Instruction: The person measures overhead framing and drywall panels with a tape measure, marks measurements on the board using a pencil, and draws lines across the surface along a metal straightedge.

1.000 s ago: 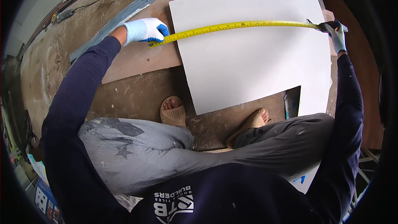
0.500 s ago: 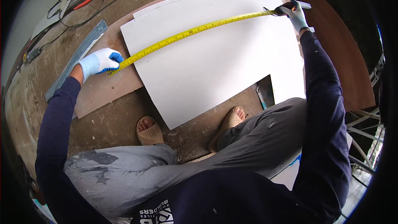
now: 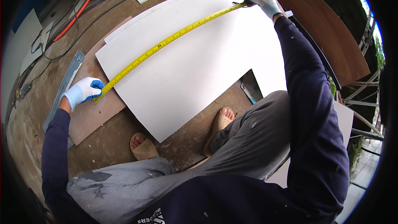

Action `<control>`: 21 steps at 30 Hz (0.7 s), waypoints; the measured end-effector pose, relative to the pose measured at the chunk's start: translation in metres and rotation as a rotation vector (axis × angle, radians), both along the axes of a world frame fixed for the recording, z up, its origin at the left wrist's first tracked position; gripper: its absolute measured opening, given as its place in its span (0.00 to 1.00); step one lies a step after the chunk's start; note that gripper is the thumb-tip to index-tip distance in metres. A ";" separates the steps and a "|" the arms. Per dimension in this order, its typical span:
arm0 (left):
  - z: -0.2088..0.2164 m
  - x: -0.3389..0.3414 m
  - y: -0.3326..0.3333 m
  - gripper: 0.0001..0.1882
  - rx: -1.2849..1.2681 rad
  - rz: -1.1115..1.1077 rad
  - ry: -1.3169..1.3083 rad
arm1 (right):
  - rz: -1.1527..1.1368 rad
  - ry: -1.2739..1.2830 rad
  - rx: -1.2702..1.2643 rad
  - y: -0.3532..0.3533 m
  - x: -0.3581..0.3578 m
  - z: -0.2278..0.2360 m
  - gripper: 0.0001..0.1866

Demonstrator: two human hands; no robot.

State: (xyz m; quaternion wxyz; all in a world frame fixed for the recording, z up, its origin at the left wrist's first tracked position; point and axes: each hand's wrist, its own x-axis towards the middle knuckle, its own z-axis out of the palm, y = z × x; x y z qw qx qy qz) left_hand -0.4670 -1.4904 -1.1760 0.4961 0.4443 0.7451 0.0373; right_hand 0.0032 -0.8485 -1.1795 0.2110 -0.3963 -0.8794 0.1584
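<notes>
A yellow tape measure (image 3: pixel 174 37) stretches diagonally above a large white sheet (image 3: pixel 182 74) that has a notch cut from its near right side. My left hand (image 3: pixel 84 91), in a white glove with blue fingertips, pinches the blade near its free end, past the sheet's left edge and over a brown board (image 3: pixel 95 116). At the far right, my gloved right hand (image 3: pixel 265 3) grips the dark case of the tape measure. The blade bows slightly between the two hands.
A grey metal strip (image 3: pixel 66 83) lies left of the brown board. An orange hose (image 3: pixel 76 18) and dark cables run at the far left. A curved reddish-brown panel (image 3: pixel 327 25) stands at the right. My sandalled feet are by the sheet's near edge.
The view has turned, so the sheet and both hands sit further left in the picture. Both hands keep hold of the tape measure, which stays extended.
</notes>
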 end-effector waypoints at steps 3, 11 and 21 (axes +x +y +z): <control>0.000 0.001 0.003 0.12 0.022 -0.024 -0.004 | -0.028 0.075 0.035 0.000 0.005 0.001 0.41; 0.005 0.019 0.036 0.15 -0.071 -0.032 -0.016 | -0.015 0.112 0.022 0.009 0.026 0.024 0.38; 0.009 0.041 0.080 0.18 0.024 0.312 -0.372 | -0.002 0.083 0.085 -0.020 -0.014 0.033 0.35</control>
